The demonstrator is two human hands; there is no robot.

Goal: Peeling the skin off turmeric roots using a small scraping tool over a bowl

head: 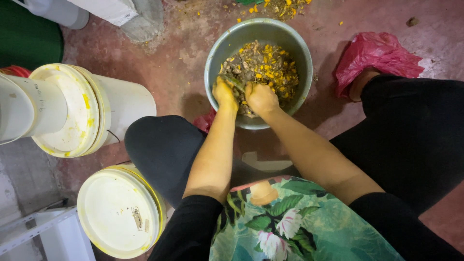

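Note:
A grey metal bowl (299, 48) stands on the reddish floor between my knees, filled with brown root pieces and bright yellow cut bits (266, 63). Both my hands are in the near side of the bowl, stained yellow. My left hand (224, 94) is closed around a greenish-brown root piece (235, 82) that sticks out past its fingers. My right hand (261, 98) is closed too, pressed against the left one and the same piece; what it grips underneath is hidden.
Two white lidded buckets (67, 111) (118, 210) lie at my left, stained yellow. A pink plastic bag (377, 55) covers my right foot. Yellow scraps (278, 7) are scattered on the floor beyond the bowl. A white shelf frame (38, 227) is at bottom left.

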